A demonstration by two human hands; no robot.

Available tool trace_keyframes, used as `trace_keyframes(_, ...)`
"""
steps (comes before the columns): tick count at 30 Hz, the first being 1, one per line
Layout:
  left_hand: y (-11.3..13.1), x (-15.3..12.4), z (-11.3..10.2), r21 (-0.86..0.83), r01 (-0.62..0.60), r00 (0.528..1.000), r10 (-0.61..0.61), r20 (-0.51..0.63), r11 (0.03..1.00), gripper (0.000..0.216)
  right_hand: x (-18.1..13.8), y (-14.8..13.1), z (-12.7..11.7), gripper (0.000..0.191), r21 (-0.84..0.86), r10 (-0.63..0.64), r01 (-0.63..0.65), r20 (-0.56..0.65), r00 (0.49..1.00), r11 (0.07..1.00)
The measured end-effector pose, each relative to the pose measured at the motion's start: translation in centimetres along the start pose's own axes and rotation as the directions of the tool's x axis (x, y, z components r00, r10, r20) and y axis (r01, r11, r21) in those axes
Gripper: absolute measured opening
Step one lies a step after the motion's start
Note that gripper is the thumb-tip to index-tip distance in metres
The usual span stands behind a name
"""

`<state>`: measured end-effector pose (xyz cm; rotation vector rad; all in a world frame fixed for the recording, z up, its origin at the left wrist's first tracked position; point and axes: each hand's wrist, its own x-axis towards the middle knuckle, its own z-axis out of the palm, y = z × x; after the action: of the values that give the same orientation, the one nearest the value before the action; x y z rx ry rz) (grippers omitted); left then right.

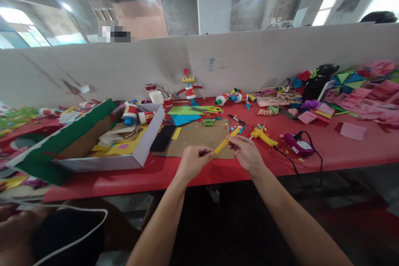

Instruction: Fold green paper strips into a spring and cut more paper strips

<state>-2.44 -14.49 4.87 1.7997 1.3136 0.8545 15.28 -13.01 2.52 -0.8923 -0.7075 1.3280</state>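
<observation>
A long yellow paper strip (223, 144) is stretched slantwise between both my hands, above the front of a red table (343, 153). My left hand (192, 162) is closed on the strip's lower end. My right hand (245, 151) pinches it further up, and the upper end sticks out past the fingers. Under the strip lies a brown cardboard sheet (196, 137). A black phone (163, 137) lies just left of it.
An open white box (146, 141) with a green lid and paper scraps stands at the left. A yellow glue gun (263, 136), a purple device (297, 144) with a black cable, scissors (212, 110), coloured papers, paper springs and a small paper robot (188, 87) crowd the table before a white partition.
</observation>
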Motion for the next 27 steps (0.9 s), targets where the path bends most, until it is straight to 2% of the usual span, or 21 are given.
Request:
trace_keyframes(3, -0.2, -0.4, -0.7, 0.089, 0.008, 1.0, -0.007, -0.003, 0.996, 0.024, 1.1, -1.8, -1.3, 0.015, 0.045, -0.091, 0.095, -0.087, 0.992, 0.994)
trace_keyframes(5, -0.3, -0.6, -1.0, 0.208, 0.006, 0.997, 0.009, -0.072, 0.978, 0.02, 1.4, -2.9, -2.3, 0.015, 0.073, -0.19, 0.208, -0.198, 0.961, 0.975)
trace_keyframes(7, -0.4, -0.7, -0.9, 0.366, -0.013, 0.98, 0.084, -0.179, 0.931, 0.019, 1.1, -3.4, -2.9, 0.017, 0.07, -0.265, 0.298, -0.298, 0.917, 0.952)
trace_keyframes(9, -0.3, -0.7, -0.5, 0.537, -0.055, 0.94, 0.225, -0.257, 0.842, 0.022, 0.2, -3.0, -2.7, 0.018, 0.052, -0.238, 0.261, -0.272, 0.933, 0.964)
trace_keyframes(11, -0.2, -0.8, 0.2, 0.681, -0.096, 0.892, 0.367, -0.265, 0.726, 0.027, -1.2, -1.8, -1.6, 0.026, 0.037, -0.131, 0.141, -0.201, 0.971, 0.989)
trace_keyframes(13, -0.2, -1.1, 1.1, 0.756, -0.13, 0.858, 0.454, -0.238, 0.641, 0.03, -2.5, -0.3, -0.1, 0.034, -0.014, 0.033, -0.033, -0.039, 0.999, 0.999)
trace_keyframes(16, -0.2, -2.0, 2.3, 0.783, -0.188, 0.839, 0.512, -0.187, 0.593, 0.029, -3.5, 1.5, 1.9, 0.027, -0.088, 0.043, -0.042, 0.02, 0.999, 0.995)
trace_keyframes(19, -0.3, -2.6, 2.9, 0.735, -0.207, 0.85, 0.491, -0.193, 0.646, 0.028, -3.3, 2.1, 2.6, 0.021, -0.127, 0.003, -0.004, -0.01, 1.0, 0.992)
trace_keyframes(21, -0.3, -2.6, 3.0, 0.636, -0.18, 0.876, 0.417, -0.243, 0.751, 0.026, -3.1, 2.1, 2.5, 0.018, -0.14, -0.009, 0.006, -0.016, 1.0, 0.99)
trace_keyframes(23, -0.3, -2.3, 2.8, 0.436, -0.131, 0.918, 0.274, -0.286, 0.891, 0.027, -2.9, 1.9, 2.1, 0.016, -0.157, 0.003, -0.003, -0.003, 1.0, 0.988)
trace_keyframes(24, -0.2, -2.1, 2.6, 0.302, -0.102, 0.945, 0.187, -0.269, 0.948, 0.028, -2.9, 1.9, 1.9, 0.016, -0.17, 0.008, -0.006, 0.01, 1.0, 0.985)
trace_keyframes(25, -0.2, -1.8, 2.5, 0.157, -0.069, 0.969, 0.104, -0.224, 0.985, 0.028, -3.0, 1.9, 1.7, 0.015, -0.184, 0.014, -0.009, 0.026, 1.0, 0.983)
trace_keyframes(27, -0.3, -1.4, 2.3, -0.103, 0.02, 0.994, -0.031, -0.106, 0.994, 0.028, -3.1, 1.9, 1.6, 0.015, -0.205, 0.02, -0.009, 0.052, 0.998, 0.979)
